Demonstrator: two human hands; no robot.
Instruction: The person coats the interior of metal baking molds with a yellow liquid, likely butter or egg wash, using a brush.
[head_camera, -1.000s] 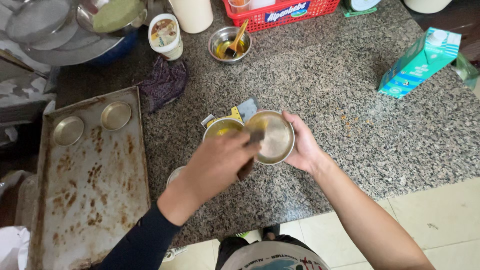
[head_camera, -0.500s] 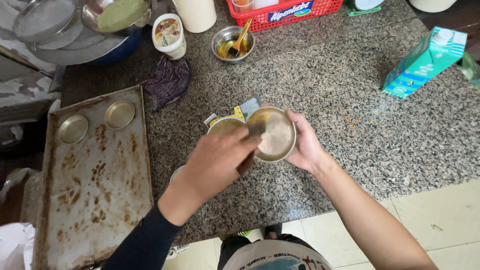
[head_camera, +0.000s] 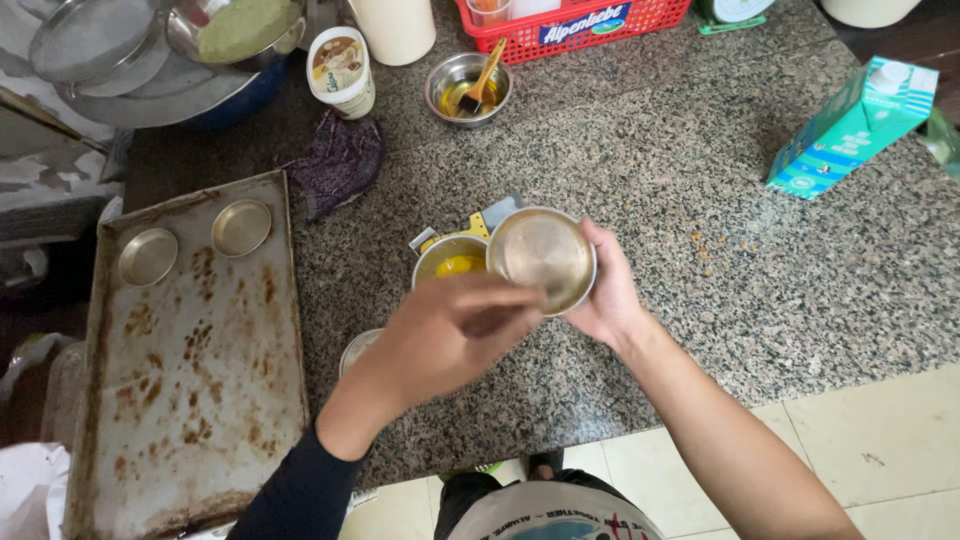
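Observation:
My right hand (head_camera: 610, 295) holds a small round metal tin (head_camera: 542, 258) tilted above the granite counter (head_camera: 700, 200). My left hand (head_camera: 450, 335), blurred by motion, is closed around a thin dark-handled brush (head_camera: 492, 320) whose tip reaches the tin's near rim. Just left of the tin stands a metal cup of yellow liquid (head_camera: 452, 265). The brush's bristles are hidden by my fingers.
A rusty baking tray (head_camera: 190, 400) on the left carries two small empty tins (head_camera: 147, 257) (head_camera: 241, 227). Another tin (head_camera: 356, 350) peeks out under my left wrist. Farther back: a bowl with a brush (head_camera: 467, 85), dark cloth (head_camera: 340, 160), red basket (head_camera: 575, 22), teal carton (head_camera: 850, 125).
My left hand has shifted slightly right and down along the tin's rim with the brush. The right hand keeps the tin in about the same place.

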